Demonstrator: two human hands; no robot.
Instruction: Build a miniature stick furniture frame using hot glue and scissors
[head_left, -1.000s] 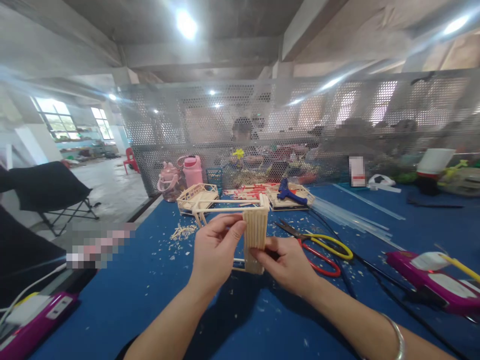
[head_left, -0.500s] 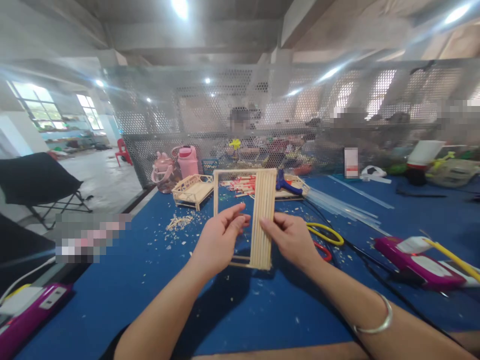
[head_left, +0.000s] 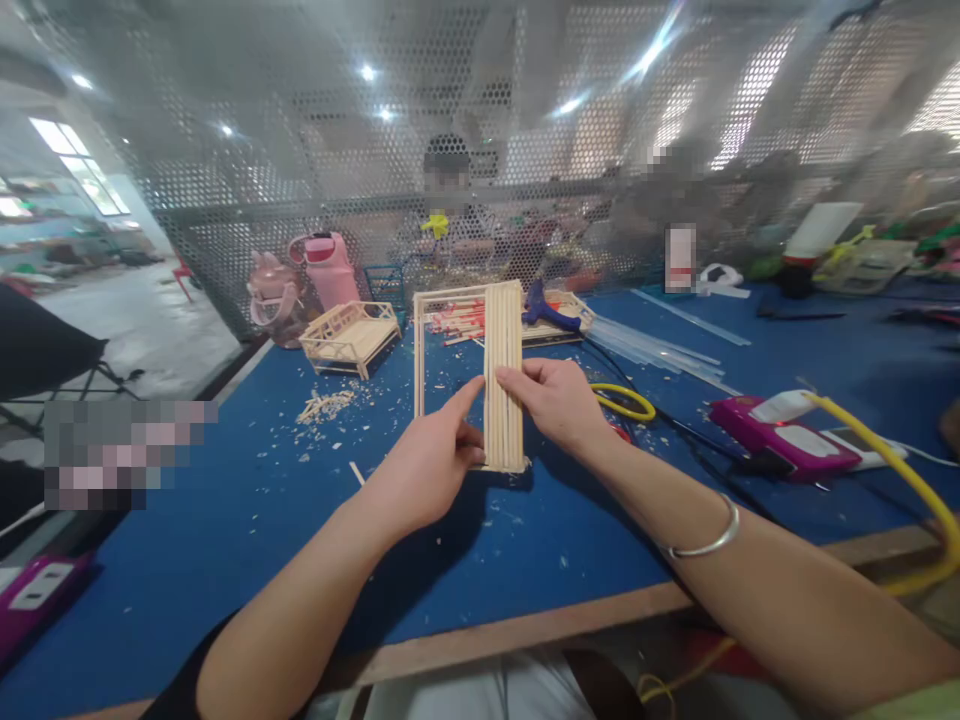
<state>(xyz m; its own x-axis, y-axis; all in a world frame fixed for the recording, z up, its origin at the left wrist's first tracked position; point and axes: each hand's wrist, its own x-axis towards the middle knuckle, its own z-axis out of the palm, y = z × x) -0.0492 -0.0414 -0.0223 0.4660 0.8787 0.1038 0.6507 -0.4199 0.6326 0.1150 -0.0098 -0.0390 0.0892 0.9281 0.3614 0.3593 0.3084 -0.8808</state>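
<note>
Upright before me is a rectangular wooden stick frame (head_left: 419, 350), its right part covered by a band of pale sticks (head_left: 504, 400) laid side by side. My right hand (head_left: 562, 405) grips the band's right edge, thumb on the near face and fingers behind. My left hand (head_left: 427, 460) is at the band's left edge; its forefinger is stretched out and touches the sticks, and the other fingers are apart lower down, partly hidden. Behind the frame lie red-tipped sticks (head_left: 457, 320) and a blue glue gun (head_left: 551, 315).
A small stick-built bed (head_left: 352, 335) stands at the left, near wood scraps (head_left: 326, 405) and a pink bottle (head_left: 330, 270). Clear glue sticks (head_left: 660, 345), a yellow cable loop (head_left: 626, 402) and a purple power strip (head_left: 787, 440) are on the right. A perforated metal screen (head_left: 300, 150) rises behind.
The view has tilted down and shifted right. My left hand has moved closer to the stick band, and its forefinger now touches it. My right hand keeps its grip.
</note>
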